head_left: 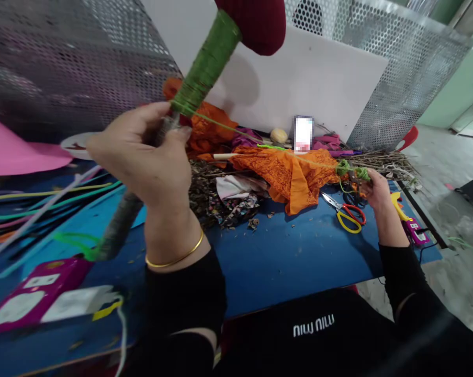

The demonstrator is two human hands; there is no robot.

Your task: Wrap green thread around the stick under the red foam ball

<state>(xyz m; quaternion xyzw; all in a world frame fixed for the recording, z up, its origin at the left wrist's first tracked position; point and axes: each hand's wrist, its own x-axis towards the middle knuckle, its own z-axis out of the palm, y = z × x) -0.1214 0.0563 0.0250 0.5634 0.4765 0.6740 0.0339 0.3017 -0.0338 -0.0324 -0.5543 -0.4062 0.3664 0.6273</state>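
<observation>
My left hand is raised at the left, its fingers closed around a stick whose grey, rough lower part slants down below the palm. Above the fingers the stick is tightly wrapped in green twine, and a dark red rounded head tops it, cut off by the frame edge. A taut strand runs from the wrapping across to my right hand. That hand is closed on a small bundle of green twine at the right. Scissors with red and yellow handles lie just beside it on the table.
On the blue table lie orange cloth, dry plant scraps and a bundle of twigs. A phone stands against a white board. Purple power strips and coloured strips are at the left.
</observation>
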